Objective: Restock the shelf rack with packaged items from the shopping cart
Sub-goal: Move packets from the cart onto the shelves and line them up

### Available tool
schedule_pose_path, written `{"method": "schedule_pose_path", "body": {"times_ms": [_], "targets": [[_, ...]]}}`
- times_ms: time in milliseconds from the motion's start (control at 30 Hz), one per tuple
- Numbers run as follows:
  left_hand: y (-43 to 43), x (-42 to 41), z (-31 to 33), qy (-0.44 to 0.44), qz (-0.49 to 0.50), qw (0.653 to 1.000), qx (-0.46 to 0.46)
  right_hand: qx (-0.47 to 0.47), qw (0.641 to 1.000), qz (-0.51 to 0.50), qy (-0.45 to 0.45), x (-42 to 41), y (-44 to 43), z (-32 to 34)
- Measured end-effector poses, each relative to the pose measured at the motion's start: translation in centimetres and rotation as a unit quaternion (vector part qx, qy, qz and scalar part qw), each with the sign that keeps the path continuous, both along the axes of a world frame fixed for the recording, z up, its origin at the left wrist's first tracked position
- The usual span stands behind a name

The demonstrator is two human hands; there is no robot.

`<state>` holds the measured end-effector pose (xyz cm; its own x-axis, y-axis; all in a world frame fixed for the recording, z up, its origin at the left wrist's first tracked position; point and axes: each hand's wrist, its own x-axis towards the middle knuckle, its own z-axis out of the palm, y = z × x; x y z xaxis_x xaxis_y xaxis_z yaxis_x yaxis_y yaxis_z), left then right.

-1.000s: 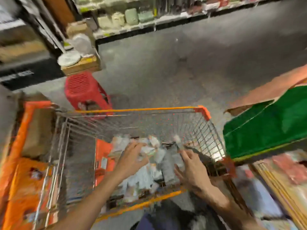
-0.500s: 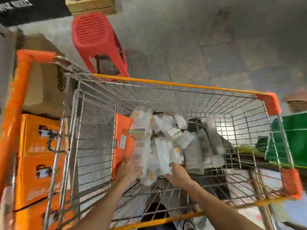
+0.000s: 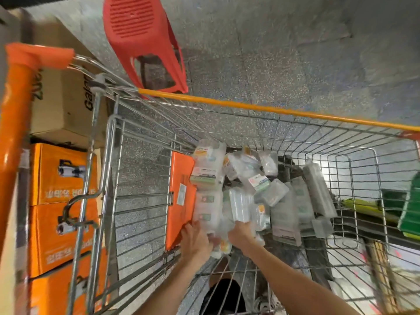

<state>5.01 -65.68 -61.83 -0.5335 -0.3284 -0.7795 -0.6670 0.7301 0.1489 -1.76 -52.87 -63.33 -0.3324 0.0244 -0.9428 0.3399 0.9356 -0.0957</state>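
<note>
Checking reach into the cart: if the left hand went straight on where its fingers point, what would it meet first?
Likely the stack of clear plastic packets just ahead of the left hand, beside the orange plastic flap; depth is unclear.

The silver wire shopping cart is bare, shiny metal, and its orange plastic handle is glossy. The clear plastic packets inside look smooth and glossy. The red slotted plastic stool is matt, the brown cardboard box is dull, and the speckled grey floor is rough-grained.

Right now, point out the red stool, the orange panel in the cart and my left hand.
red stool [image 3: 134, 21]: head view, slatted seat.
orange panel [image 3: 179, 214]: head view, flat face.
left hand [image 3: 195, 243]: head view, back.
</note>
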Motion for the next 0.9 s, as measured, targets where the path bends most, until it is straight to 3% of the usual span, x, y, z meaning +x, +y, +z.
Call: {"method": "schedule_pose_path", "body": {"times_ms": [133, 200, 300, 400, 633, 800, 900], "targets": [[0.7, -0.1, -0.9, -0.006, 0.024, 0.998, 0.050, -0.039, 0.994, -0.103, -0.016, 1.3, 0.2, -3.4], [0.8, -0.2, -0.9, -0.011, 0.098, 0.988, 0.115, -0.055, 0.988, -0.147, -0.007, 0.9, 0.3, -2.5], [0.3, -0.2, -1.1, -0.006, 0.195, 0.972, 0.133, -0.064, 0.976, -0.206, 0.016, -1.0, 0.5, -1.8], [-0.1, -0.5, -1.1, 0.008, 0.232, 0.965, 0.121, -0.051, 0.978, -0.202, 0.016, -2.0, 0.2, -2.8], [-0.7, -0.8, -0.6, -0.037, 0.270, 0.948, 0.163, -0.010, 0.996, -0.069, 0.060, -1.7, -0.5, -5.0], [-1.2, -1.0, 1.5, 0.008, 0.352, 0.914, 0.199, -0.057, 0.993, -0.082, 0.061, -3.0, 1.2, -2.5], [-1.6, -1.3, 2.9, 0.025, 0.373, 0.900, 0.224, -0.083, 0.978, -0.172, 0.077, -4.1, 4.1, -0.3]]}}
